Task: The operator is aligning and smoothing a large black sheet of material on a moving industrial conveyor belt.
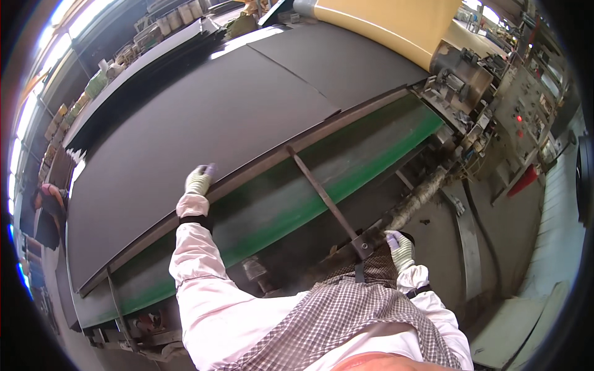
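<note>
My left hand (199,181), in a pale striped work glove with purple fingertips, rests at the near edge of a large dark flat sheet (185,133). Its fingers lie on the sheet's surface and do not appear wrapped round anything. Lower and to the right, my right hand (403,250), gloved the same way, hangs beside my checked apron (322,315). Its fingers are loosely apart near a metal bracket (364,245) at the end of a slanting bar (322,195); whether they touch it cannot be made out.
Below the sheet's edge runs a green-edged belt (272,229). A second dark sheet (346,59) lies farther right, before a large yellow roll or belt (390,25). A control panel (523,117) stands right. Stacked dark sheets (145,71) lie beyond; another person (49,213) is far left.
</note>
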Tool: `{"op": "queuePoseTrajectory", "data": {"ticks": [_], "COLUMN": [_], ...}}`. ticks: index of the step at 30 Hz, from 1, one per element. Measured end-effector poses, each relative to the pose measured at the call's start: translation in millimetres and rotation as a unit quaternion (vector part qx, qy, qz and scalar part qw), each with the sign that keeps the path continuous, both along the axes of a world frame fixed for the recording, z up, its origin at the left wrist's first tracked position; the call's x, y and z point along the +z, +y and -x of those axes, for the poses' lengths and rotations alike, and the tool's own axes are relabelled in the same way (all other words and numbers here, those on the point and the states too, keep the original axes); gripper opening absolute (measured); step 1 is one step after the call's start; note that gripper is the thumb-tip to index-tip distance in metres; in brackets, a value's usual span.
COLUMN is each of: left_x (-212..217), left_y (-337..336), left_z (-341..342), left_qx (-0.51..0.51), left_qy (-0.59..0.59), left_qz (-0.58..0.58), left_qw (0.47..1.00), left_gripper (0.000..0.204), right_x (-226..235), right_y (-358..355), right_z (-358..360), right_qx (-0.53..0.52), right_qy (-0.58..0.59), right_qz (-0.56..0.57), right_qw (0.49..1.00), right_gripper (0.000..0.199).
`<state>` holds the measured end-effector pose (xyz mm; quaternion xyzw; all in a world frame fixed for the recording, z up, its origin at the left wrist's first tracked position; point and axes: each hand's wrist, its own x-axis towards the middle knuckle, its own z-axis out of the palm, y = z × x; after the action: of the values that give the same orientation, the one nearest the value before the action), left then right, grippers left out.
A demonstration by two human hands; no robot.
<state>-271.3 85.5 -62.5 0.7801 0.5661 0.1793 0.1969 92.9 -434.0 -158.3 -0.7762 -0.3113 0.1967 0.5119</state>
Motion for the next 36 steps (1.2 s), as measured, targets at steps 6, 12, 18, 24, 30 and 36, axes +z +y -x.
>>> {"op": "queuePoseTrajectory", "data": {"ticks": [6, 12, 18, 24, 30, 36], "left_x": [0, -3, 2, 1, 19, 25], "left_y": [0, 3, -7, -27, -47, -48], "left_z": [48, 7, 25, -33, -112, -200], "left_qx": [0.185, 0.094, 0.194, 0.045, -0.053, -0.103], "left_qy": [0.197, 0.229, 0.19, 0.188, 0.201, 0.25], "left_qz": [0.022, -0.009, -0.006, -0.035, -0.049, -0.038], "left_qw": [0.963, 0.969, 0.962, 0.981, 0.977, 0.962], "left_gripper": [0.063, 0.063, 0.061, 0.062, 0.071, 0.076], "right_x": [-22, -15, -10, -27, -37, -32], "right_y": [-12, -3, -5, -2, -7, -8], "right_z": [-13, -10, -10, -12, -17, -19], "right_qx": [-0.047, -0.051, -0.01, -0.014, 0.008, 0.011], "right_qy": [-0.104, -0.218, -0.276, -0.251, -0.265, -0.288], "right_qz": [0.067, 0.188, 0.177, 0.19, 0.148, 0.173], "right_qw": [0.991, 0.956, 0.945, 0.949, 0.953, 0.942], "right_gripper": [0.024, 0.032, 0.026, 0.024, 0.021, 0.022]}}
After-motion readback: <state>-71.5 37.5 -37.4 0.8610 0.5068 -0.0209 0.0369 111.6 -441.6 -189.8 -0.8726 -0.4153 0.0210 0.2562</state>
